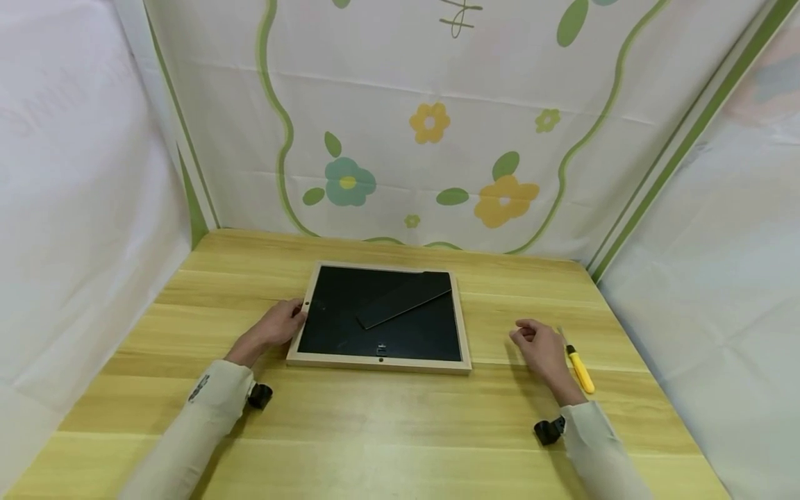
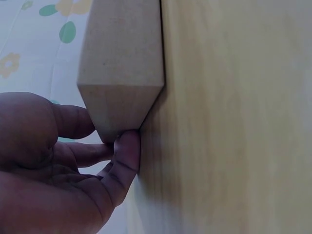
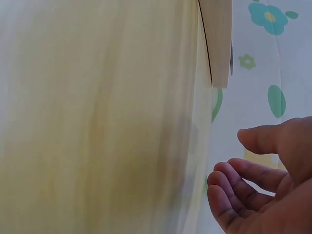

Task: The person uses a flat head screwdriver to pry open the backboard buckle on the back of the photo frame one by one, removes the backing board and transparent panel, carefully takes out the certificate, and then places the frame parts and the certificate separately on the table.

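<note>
Head view: my left grip (image 1: 282,324) is pinching a rectangular, black-backed pale-wood frame (image 1: 382,334) by its left side on the yellowish wooden desk (image 1: 375,430), my right grip (image 1: 541,348) hanging empty; I'm expecting stiffness, favouring opposite sides.

Pale Light Spreads Across 3 Views

Bright, diffuse light fills the head view, leaving a whitish sheen on the near middle of the wooden table (image 1: 387,437) and soft shadows beside the left sleeve (image 1: 181,437) and the right sleeve (image 1: 603,451). The side walls (image 1: 69,229) wash out nearly to white, their print hazy, while the black-backed picture frame (image 1: 406,338) reads as the darkest broad patch. The left-wrist view is dimmer: the left hand (image 2: 73,180) sits in shade with a purplish cast, and the wood grain blurs. In the right-wrist view, a broad, fuzzy-edged shadow lies across the tabletop beside the right hand (image 3: 268,180), with grain smeared soft.
</note>
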Demonstrator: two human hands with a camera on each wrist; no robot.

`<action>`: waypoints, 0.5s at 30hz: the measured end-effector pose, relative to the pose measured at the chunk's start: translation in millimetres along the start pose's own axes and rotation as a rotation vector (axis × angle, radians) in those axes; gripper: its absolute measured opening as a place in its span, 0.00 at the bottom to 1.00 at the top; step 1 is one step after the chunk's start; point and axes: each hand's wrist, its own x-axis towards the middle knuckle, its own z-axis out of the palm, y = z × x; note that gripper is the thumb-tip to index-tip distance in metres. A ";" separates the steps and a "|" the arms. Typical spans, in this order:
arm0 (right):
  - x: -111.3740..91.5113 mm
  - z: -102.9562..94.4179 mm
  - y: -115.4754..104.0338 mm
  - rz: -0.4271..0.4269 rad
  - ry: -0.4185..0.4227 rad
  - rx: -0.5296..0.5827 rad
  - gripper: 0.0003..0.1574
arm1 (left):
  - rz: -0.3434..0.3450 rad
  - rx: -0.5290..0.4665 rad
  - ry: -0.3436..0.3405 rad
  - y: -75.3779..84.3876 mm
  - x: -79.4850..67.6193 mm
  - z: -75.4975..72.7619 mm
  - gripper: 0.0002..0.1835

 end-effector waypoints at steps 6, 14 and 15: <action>-0.7 -14.6 9.7 0.001 0.041 -0.048 0.24 | -0.010 0.010 0.001 1.0 0.0 -2.0 0.23; -4.4 -31.2 23.8 0.042 0.088 -0.128 0.27 | -0.022 -0.001 -0.006 0.4 0.2 -1.7 0.22; -5.1 -32.5 25.7 0.041 0.098 -0.140 0.27 | -0.022 -0.001 -0.005 0.2 0.3 -1.4 0.22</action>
